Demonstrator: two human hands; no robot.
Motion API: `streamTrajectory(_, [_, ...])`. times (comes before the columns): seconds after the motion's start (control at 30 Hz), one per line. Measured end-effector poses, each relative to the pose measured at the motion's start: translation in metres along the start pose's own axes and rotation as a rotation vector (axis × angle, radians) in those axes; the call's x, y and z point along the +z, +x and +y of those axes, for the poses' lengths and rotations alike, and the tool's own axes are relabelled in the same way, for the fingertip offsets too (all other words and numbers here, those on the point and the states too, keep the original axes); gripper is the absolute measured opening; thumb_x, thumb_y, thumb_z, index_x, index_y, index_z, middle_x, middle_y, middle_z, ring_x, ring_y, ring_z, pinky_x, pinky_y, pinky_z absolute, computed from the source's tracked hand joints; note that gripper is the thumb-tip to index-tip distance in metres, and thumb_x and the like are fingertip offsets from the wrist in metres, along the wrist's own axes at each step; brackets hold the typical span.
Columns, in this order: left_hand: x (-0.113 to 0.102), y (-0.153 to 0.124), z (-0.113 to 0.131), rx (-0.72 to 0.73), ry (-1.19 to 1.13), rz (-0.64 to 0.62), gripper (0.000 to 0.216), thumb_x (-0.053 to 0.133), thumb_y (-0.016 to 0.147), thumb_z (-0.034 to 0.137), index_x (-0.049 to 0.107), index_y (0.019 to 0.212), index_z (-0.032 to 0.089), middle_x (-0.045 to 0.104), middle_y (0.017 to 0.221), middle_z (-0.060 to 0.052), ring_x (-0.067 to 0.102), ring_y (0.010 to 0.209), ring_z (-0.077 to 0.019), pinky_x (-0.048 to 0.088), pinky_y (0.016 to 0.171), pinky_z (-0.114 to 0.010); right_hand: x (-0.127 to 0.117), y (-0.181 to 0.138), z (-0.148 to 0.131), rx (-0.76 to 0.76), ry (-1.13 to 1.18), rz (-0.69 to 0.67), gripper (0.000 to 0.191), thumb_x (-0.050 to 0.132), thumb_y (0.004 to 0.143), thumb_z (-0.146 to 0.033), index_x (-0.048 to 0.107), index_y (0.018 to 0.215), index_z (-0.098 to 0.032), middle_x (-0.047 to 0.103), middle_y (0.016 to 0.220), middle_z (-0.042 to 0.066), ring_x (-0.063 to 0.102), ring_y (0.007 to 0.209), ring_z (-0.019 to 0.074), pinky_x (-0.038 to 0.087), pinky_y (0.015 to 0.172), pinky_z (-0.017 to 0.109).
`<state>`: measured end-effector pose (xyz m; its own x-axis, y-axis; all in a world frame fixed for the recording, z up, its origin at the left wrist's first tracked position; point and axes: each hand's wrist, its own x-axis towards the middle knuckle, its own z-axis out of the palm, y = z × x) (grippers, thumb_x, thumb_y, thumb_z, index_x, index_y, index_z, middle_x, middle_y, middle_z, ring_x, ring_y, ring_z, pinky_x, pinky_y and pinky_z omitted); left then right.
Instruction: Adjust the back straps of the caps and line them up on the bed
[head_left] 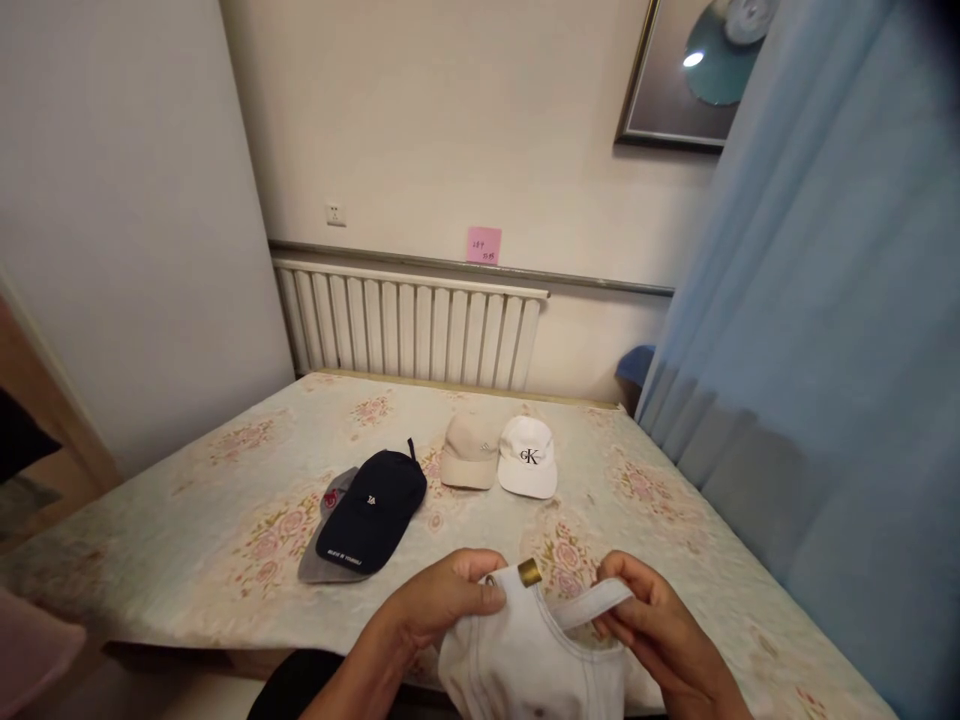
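Note:
A white cap (536, 665) is held up near the front edge of the bed, its back opening facing up. My left hand (454, 600) pinches the cap's edge beside a brass buckle (529, 571). Between the thumb and fingers of my right hand (652, 620) is the cap's loose strap (592, 604), out of the buckle. Further back, a beige cap (469, 452) and a white cap with black CK-like letters (527, 457) lie side by side. To the left, a navy cap (375, 510) rests partly on a grey cap (330, 572).
The caps lie on a floral bed cover (465, 545). Behind it are a white radiator (412, 320), a pipe and a pink note (484, 245) on the wall. A blue curtain (817, 330) hangs at right; a pale panel (142, 230) stands at left.

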<state>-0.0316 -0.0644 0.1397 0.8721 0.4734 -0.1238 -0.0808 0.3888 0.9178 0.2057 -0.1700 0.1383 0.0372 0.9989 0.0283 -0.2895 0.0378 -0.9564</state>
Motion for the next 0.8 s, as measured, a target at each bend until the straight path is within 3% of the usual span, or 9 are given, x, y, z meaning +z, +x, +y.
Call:
streamTrajectory(0.23, [0.005,-0.001,0.007,0.003,0.105,0.043,0.028,0.073,0.066,0.034,0.061,0.082,0.014,0.060,0.070,0.000,0.052,0.059,-0.0101,0.037,0.057,-0.020,-0.004,-0.008,-0.005,0.019,-0.020,0.001,0.038,0.079,0.058,-0.044,0.060,0.078,-0.019,0.046,0.051,-0.005,0.037,0.048,0.0095,0.026,0.051,0.025])
streamTrajectory(0.47, [0.020,-0.008,0.022,0.085,0.315,0.117,0.017,0.059,0.068,0.017,0.055,0.084,0.017,0.053,0.067,0.006,0.041,0.054,-0.0065,0.026,0.050,-0.018,-0.002,-0.014,-0.008,-0.001,-0.044,-0.048,0.031,0.077,0.061,-0.041,0.059,0.069,-0.019,0.048,0.053,-0.004,0.039,0.051,0.0106,0.027,0.051,0.025])
streamTrajectory(0.63, [0.026,-0.009,0.023,0.119,0.326,0.131,0.023,0.064,0.067,0.020,0.055,0.088,0.018,0.052,0.069,0.006,0.041,0.056,-0.0068,0.026,0.051,-0.018,0.010,-0.013,-0.012,-0.022,0.003,-0.076,0.032,0.071,0.068,-0.047,0.057,0.071,-0.018,0.048,0.050,-0.004,0.039,0.050,0.0111,0.031,0.055,0.027])
streamTrajectory(0.8, [0.033,-0.008,0.023,0.129,0.488,0.193,0.029,0.070,0.059,0.018,0.056,0.084,0.018,0.052,0.068,0.006,0.044,0.062,-0.0093,0.028,0.053,-0.019,0.033,-0.010,-0.015,-0.074,0.038,0.019,0.022,0.064,0.077,-0.038,0.055,0.072,-0.018,0.049,0.052,-0.004,0.042,0.054,0.0113,0.037,0.063,0.028])
